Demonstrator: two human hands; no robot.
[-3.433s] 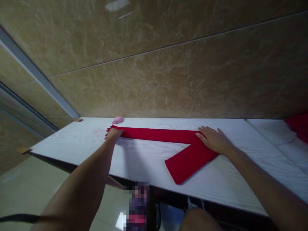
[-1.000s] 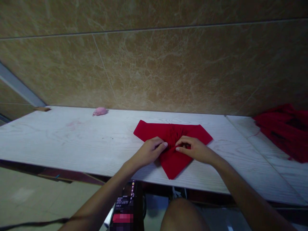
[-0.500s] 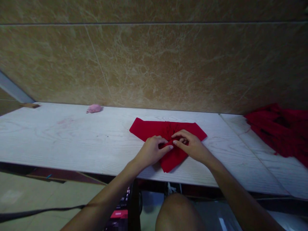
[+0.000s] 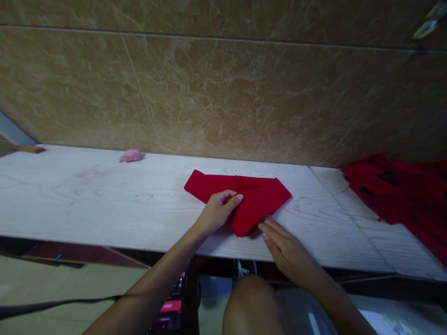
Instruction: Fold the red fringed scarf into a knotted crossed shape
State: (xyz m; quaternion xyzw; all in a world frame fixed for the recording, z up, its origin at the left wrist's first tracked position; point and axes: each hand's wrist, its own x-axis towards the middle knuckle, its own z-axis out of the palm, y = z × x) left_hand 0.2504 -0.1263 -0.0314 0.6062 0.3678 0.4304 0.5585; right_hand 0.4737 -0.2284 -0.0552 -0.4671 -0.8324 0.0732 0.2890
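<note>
While the left hand (image 4: 217, 215) curls its fingers onto the near-left edge of the folded red cloth (image 4: 260, 197), seemingly pinching a layer, the right hand (image 4: 284, 249) lies flat and spread, its fingertips at the cloth's near tip and gripping nothing. The cloth sits mid-way along the white wooden tabletop (image 4: 87, 200), already folded into a compact wedge. A heap of red fabric (image 4: 401, 195) on the right lies unfolded.
</note>
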